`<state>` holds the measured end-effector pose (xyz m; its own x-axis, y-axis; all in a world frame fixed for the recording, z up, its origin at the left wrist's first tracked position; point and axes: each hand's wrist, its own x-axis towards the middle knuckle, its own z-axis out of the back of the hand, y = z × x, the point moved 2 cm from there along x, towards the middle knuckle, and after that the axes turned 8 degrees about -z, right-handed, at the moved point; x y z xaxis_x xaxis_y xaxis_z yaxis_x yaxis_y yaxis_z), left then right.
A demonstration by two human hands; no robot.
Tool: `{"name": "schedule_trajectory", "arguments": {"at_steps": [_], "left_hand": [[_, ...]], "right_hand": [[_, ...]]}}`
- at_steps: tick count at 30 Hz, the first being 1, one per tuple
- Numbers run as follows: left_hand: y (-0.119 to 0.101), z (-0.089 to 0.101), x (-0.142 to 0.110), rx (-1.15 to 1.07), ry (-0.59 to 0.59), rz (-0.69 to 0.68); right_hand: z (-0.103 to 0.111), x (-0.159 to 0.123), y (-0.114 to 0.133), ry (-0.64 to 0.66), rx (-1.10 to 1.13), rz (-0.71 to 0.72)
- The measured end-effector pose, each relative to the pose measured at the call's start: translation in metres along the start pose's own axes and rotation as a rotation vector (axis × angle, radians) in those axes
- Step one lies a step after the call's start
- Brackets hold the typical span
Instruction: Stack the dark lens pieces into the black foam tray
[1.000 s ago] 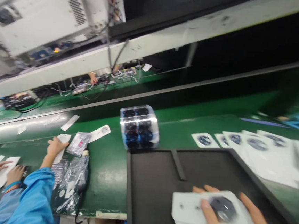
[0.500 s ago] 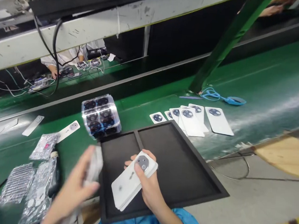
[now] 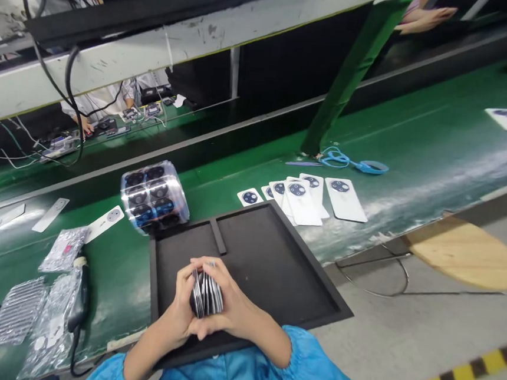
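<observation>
Green conveyor bench [image 3: 436,135] runs across the view, with a round wooden stool seat [image 3: 465,253] on the grey floor beyond its edge; across the bench, a co-worker's hand [image 3: 85,127] reaches among cabled circuit boards; over the black tray [image 3: 317,278] the left hand [image 3: 181,308] and right hand [image 3: 238,310] come together, their fingers [image 3: 205,264] clenched around a small stack of thin cards [image 3: 206,295]; the stack stands on edge between the palms, its faces hidden, and whether it touches the tray floor cannot be told; beyond the tray lies a row of overlapping white cards [image 3: 301,201] bearing dark circular prints; a clear roll of dark discs [image 3: 155,197] sits against the tray's far corner; blue-handled scissors [image 3: 353,162] lie near the green post [image 3: 352,74]; foil bags [image 3: 16,311] and a corded black tool [image 3: 79,302] lie left of the tray.
</observation>
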<state>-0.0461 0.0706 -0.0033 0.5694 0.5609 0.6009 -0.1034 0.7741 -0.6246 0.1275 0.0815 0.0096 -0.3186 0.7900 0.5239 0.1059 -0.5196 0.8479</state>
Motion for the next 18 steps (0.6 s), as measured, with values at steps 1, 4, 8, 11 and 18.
{"name": "schedule_trajectory", "arguments": {"at_steps": [1,4,8,11,18], "left_hand": [[-0.002,0.002,-0.005,0.008,-0.001,0.012],[-0.009,0.01,-0.007,0.035,0.0,0.03],[-0.013,0.021,0.005,-0.011,0.005,0.028],[-0.01,0.024,0.007,-0.064,0.002,0.005],[-0.001,0.012,-0.015,-0.054,-0.199,0.119]], "right_hand": [[-0.001,0.0,0.001,0.06,-0.013,-0.021],[-0.004,0.0,0.008,0.172,-0.041,-0.11],[-0.001,0.003,0.02,0.216,-0.101,-0.15],[0.008,0.009,0.029,0.245,-0.224,-0.145],[0.017,0.018,0.041,0.166,-0.156,-0.083]]}}
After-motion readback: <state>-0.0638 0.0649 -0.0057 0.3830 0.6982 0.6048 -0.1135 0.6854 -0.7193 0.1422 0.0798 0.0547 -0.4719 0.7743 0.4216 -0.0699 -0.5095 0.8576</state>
